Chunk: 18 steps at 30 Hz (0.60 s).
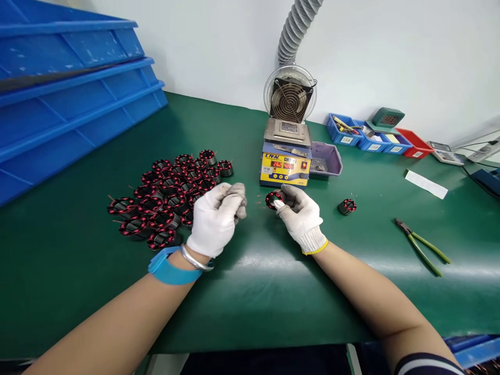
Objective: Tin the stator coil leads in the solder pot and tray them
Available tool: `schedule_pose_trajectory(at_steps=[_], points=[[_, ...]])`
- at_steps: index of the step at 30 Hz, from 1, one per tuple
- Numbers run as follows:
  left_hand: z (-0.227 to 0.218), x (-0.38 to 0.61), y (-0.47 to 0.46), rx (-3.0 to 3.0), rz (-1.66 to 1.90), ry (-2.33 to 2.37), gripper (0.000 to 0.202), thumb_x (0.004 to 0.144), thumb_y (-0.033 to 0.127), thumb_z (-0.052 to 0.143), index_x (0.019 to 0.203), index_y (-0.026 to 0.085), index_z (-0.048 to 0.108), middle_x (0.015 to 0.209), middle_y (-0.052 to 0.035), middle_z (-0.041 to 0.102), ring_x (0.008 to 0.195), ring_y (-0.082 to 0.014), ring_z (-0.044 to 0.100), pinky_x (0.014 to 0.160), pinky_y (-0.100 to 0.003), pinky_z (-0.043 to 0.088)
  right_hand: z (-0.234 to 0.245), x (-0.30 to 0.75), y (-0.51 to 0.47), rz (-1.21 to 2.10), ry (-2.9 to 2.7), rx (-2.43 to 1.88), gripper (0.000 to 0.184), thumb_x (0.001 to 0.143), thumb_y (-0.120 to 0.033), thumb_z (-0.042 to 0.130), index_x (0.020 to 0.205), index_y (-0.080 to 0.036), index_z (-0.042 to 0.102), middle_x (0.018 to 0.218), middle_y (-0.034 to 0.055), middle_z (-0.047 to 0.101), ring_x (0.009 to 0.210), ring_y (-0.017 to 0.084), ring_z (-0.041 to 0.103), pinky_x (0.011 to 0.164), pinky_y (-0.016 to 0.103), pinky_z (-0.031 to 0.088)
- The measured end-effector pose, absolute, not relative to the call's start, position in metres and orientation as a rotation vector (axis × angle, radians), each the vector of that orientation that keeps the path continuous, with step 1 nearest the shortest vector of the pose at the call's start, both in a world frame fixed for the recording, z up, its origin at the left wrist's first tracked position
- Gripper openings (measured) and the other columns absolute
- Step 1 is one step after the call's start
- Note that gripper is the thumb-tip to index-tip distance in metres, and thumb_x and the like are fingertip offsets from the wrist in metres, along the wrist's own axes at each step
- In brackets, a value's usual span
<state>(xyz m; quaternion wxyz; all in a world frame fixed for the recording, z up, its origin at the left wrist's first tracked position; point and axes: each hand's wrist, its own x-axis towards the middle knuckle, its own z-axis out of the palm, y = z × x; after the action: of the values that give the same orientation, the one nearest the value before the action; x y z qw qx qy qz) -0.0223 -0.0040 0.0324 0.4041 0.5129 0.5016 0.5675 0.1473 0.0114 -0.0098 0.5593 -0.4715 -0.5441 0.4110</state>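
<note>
My right hand [300, 214], in a white glove, pinches a black stator wound with red wire [273, 199] just above the green mat. My left hand [219, 216], gloved too, is curled into a loose fist beside it with the fingertips pressed together; what they hold, if anything, is hidden. A blue strap and a metal bangle sit on that wrist. A heap of several wound stators [167, 195] lies left of my left hand. One more stator [347, 206] rests alone to the right.
A yellow solder pot with red digits [285, 164] stands behind my hands, with a fan and grey hose [289, 96] above it and a purple tray [330, 159] beside it. Green-handled pliers [422, 245] lie right. Blue crates [58, 94] are stacked at left; small bins [371, 136] at back.
</note>
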Motion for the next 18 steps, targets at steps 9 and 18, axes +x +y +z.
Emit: schedule_pose_trajectory(at_steps=[9, 18], points=[[0.028, -0.013, -0.008, 1.522, 1.131, 1.226, 0.022, 0.084, 0.035, 0.055, 0.071, 0.017, 0.056, 0.057, 0.0022, 0.054, 0.048, -0.0083, 0.045, 0.046, -0.020, 0.037, 0.001, 0.146, 0.010, 0.979, -1.313, -1.124, 0.047, 0.071, -0.036, 0.071, 0.113, -0.018, 0.061, 0.098, 0.0067, 0.071, 0.083, 0.018, 0.067, 0.075, 0.032, 0.058], [0.003, -0.010, 0.000, 1.481, 1.201, 1.216, 0.031, 0.085, 0.043, 0.054, 0.097, 0.016, 0.060, 0.081, -0.0042, 0.068, 0.066, -0.0137, 0.061, 0.063, -0.026, 0.051, 0.051, 0.179, 0.064, 0.585, -1.541, -1.287, 0.047, 0.076, -0.037, 0.065, 0.119, -0.017, 0.061, 0.108, 0.0064, 0.069, 0.096, 0.020, 0.066, 0.088, 0.034, 0.055]])
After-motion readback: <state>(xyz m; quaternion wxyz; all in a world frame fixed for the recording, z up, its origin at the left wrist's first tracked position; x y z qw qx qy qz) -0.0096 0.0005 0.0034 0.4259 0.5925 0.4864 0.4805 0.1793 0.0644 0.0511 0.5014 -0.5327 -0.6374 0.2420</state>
